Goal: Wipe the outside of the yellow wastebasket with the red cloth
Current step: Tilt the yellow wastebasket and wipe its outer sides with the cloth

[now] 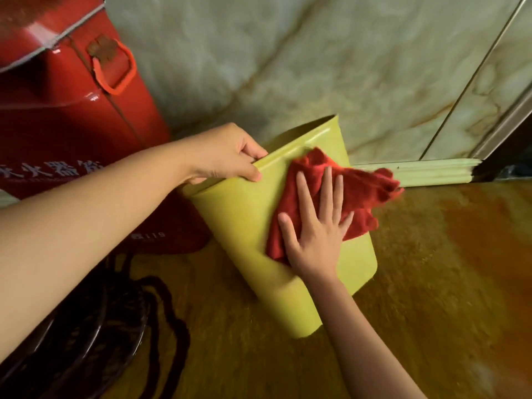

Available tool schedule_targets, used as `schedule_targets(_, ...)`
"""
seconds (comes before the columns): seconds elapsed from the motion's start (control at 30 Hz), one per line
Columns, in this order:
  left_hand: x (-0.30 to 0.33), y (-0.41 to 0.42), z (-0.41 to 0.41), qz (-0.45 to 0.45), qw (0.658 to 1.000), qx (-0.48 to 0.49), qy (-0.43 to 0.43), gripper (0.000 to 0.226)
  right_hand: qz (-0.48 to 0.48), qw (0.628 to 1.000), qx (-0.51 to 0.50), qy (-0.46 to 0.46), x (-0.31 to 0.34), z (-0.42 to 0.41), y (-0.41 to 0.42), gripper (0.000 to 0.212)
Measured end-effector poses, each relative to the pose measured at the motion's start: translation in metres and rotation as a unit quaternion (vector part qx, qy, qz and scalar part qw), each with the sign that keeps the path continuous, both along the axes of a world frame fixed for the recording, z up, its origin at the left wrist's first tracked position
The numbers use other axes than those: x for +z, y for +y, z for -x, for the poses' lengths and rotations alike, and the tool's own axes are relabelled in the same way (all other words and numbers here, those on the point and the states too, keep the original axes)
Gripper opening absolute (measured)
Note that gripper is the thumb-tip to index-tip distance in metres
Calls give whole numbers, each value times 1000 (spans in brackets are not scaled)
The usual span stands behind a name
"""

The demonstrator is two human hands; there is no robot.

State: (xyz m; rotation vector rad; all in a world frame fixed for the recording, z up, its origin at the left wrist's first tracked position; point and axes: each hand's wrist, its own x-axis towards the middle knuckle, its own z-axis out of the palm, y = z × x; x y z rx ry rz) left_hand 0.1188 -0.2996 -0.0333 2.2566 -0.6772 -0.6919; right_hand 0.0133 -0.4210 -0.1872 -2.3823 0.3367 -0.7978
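Note:
The yellow wastebasket (244,234) stands on the floor in the middle of the head view, tilted toward me. My left hand (227,154) grips its upper rim, fingers curled over the edge. The red cloth (357,191) lies crumpled against the basket's near outer wall, high up near the rim. My right hand (316,223) lies flat on the cloth with fingers spread, pressing it to the wall. Part of the cloth hangs past the basket's right edge.
A large red metal box (72,116) with a handle and white lettering stands at the left, close behind the basket. A dark wire object (95,335) lies at the lower left. A marbled wall (316,67) rises behind. The floor (446,283) is glossy orange-brown.

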Motion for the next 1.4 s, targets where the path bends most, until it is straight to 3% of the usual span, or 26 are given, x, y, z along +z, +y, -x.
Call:
schedule_targets(0.1,-1,1,5,23,999,28,5,38,-94,993,-53,53,-54,61,-1,60)
schedule_targets(0.2,0,-13,10,31,999,15,-24,40,-185,975,-104,67,-52,56,-7,58)
schedule_targets(0.27,5,-23,13,13,999,5,-31,33,-163,983,-79,31,-20,35,3,60)
schedule_targets(0.37,11,-36,20,-27,994,-62,-87,24,-37,999,-24,-16,7,21,24,71)
schedule_targets(0.43,18,-38,26,-31,991,-119,-43,27,-16,999,-22,-18,4,28,28,77)
schedule_targets(0.5,25,-25,26,-38,981,-171,80,44,-22,999,-32,-28,-4,30,24,76)
schedule_targets(0.53,27,-11,21,-78,971,-215,74,60,-22,999,-35,-21,-7,28,20,75)
schedule_targets(0.6,31,21,8,-227,931,-282,-56,92,-24,999,-31,15,-11,24,15,73)
schedule_targets(0.67,32,49,4,-283,916,-261,-115,102,-53,997,-30,39,-20,23,9,70)
schedule_targets(0.77,18,53,9,-188,954,-199,-119,86,-133,990,-35,31,-29,22,-10,63)
schedule_targets(0.87,17,34,15,-71,978,-159,-116,41,-221,974,-47,26,-24,18,-32,58)
schedule_targets(0.93,23,21,17,-48,973,-157,-161,29,-257,965,-47,24,-20,22,-40,59)
schedule_targets(1.07,31,-14,29,-84,941,-189,-267,29,-305,950,-63,6,-13,40,-37,70)
schedule_targets(1.17,37,-54,38,-64,929,-185,-313,16,-275,958,-39,-70,2,48,-33,59)
schedule_targets(1.27,41,-90,44,-53,931,-152,-328,21,-168,978,-58,-107,23,46,-37,57)
schedule_targets(1.4,48,-71,39,-65,944,-249,-208,24,-125,981,-104,-106,31,43,-65,61)
